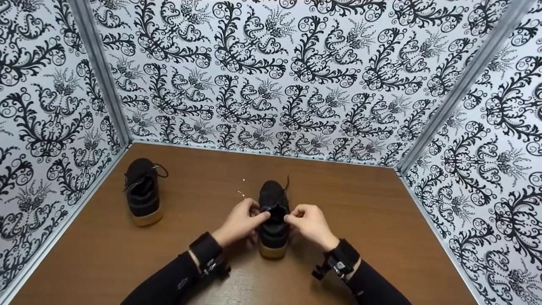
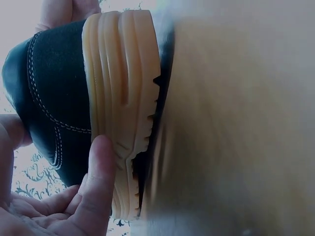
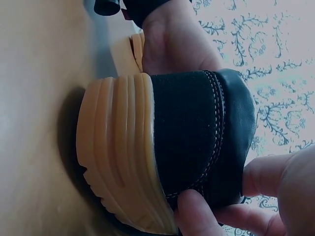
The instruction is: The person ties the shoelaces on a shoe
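A black shoe (image 1: pixel 273 237) with a tan sole stands near the middle of the table in the head view, toe pointing away from me. My left hand (image 1: pixel 240 221) pinches the left edge of its opening, thumb on top. On the opposite edge, my right hand (image 1: pixel 311 224) pinches with thumb and fingers. From the left wrist, the dark upper (image 2: pixel 59 73) with white stitching and the ridged tan sole (image 2: pixel 120 64) show, a fingertip touching the sole. The right wrist view shows the shoe's heel (image 3: pixel 184 128) close up. A lace (image 1: pixel 288 183) sticks out near the toe.
A second black shoe (image 1: pixel 143 199) with a tan sole stands at the left of the brown table (image 1: pixel 347 186), a lace loop (image 1: pixel 162 170) beside it. Patterned black-and-white panels (image 1: pixel 262 84) with grey posts enclose the back and sides.
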A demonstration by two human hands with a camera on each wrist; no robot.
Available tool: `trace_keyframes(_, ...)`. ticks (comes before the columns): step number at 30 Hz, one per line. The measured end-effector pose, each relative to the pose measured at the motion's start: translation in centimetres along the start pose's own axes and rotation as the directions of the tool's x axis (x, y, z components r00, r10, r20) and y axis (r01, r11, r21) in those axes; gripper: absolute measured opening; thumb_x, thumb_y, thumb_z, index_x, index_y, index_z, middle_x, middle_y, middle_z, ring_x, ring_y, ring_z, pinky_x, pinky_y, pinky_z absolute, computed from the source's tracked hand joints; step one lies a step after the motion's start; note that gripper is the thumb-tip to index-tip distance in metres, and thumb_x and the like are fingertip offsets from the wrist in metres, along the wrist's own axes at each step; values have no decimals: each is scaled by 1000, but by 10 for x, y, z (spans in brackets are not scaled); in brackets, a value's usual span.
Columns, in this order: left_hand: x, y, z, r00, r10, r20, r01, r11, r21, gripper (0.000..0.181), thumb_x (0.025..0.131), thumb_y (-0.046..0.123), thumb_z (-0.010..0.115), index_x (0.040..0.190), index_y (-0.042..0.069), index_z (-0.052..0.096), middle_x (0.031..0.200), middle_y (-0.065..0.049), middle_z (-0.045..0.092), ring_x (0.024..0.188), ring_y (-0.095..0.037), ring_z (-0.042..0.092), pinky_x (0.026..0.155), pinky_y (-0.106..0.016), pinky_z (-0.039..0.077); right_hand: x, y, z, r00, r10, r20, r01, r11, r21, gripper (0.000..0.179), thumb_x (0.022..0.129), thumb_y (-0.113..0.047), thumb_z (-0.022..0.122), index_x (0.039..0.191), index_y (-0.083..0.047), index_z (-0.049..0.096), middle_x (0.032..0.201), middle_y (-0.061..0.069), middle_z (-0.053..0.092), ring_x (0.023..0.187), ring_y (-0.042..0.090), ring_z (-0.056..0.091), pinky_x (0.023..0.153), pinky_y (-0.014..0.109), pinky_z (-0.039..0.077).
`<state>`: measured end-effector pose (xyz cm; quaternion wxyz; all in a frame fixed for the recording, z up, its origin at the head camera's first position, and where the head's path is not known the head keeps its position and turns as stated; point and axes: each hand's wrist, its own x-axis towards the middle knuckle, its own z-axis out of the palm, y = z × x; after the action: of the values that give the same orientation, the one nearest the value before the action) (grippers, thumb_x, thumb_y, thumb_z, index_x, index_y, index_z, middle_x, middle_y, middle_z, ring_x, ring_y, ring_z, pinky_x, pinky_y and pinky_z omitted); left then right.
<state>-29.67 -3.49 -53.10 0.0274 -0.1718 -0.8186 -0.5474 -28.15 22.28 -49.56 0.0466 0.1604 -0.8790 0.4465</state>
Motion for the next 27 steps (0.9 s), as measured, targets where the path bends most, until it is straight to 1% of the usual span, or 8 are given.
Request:
trace_keyframes(5,-10,5,-1,1000,15,5,-15,1000,0,38,100,32,81,112,-1,67,95,-6,67,77,-14,63,71,-33,57,-8,-3,1,1000,-8,23,8,1000,21,17,98,-14,82,83,-10,76,77,-1,71,64,9,63,62,25,50)
trace_keyframes(8,-15,7,-2,1000,7,16,-7,1000,-9,38,100,31,81,113,-1,66,96,-7,68,76,-15,64,69,-32,58,-13,-6,2,999,-14,29,14,1000,20,16,97,-14,82,83,-10,76,76,-2,70,63,8,62,61,24,49)
trace_keyframes(11,-21,10,-3,1000,-5,24,5,1000,1,39,100,32,82,113,-1,66,96,-6,67,75,-13,64,69,-31,58,-19,-9,2,999,-14,43,13,1000,18,17,97,-15,83,83,-11,76,76,-3,70,63,7,62,61,24,49)
trace_keyframes(14,-27,12,-4,999,-19,45,19,1000,3,38,99,33,82,112,0,66,95,-6,67,69,-12,63,68,-30,56,-24,-11,2,998,-8,61,7,1000,14,18,98,-15,82,82,-11,75,77,-4,70,63,7,61,61,24,48)
trace_keyframes(18,-33,14,-6,994,-48,100,52,998,-41,40,100,32,81,113,-1,64,95,-7,65,56,-11,61,56,-28,56,-29,-13,1,997,0,75,0,1000,-9,18,96,-15,83,81,-12,74,79,-5,69,64,8,60,60,23,47)
trace_keyframes(21,-35,16,-7,990,-59,132,69,995,-68,40,99,30,81,114,-2,63,95,-8,66,54,-11,61,51,-29,56,-31,-15,2,997,-4,80,7,999,-36,19,95,-16,84,79,-13,74,81,-6,68,66,8,61,62,23,48)
trace_keyframes(23,-36,16,-10,987,-67,149,79,994,-78,39,99,29,81,114,-2,62,96,-8,67,54,-13,63,51,-31,58,-32,-16,3,997,-5,83,10,999,-51,19,94,-17,84,78,-14,74,84,-7,67,70,9,60,66,24,48)
trace_keyframes(27,-38,20,-15,976,-88,199,111,988,-107,38,98,25,81,115,-2,61,96,-10,70,57,-19,68,54,-41,63,-33,-19,4,995,-4,103,11,998,-66,19,92,-17,85,78,-15,74,86,-5,62,79,13,59,73,27,48)
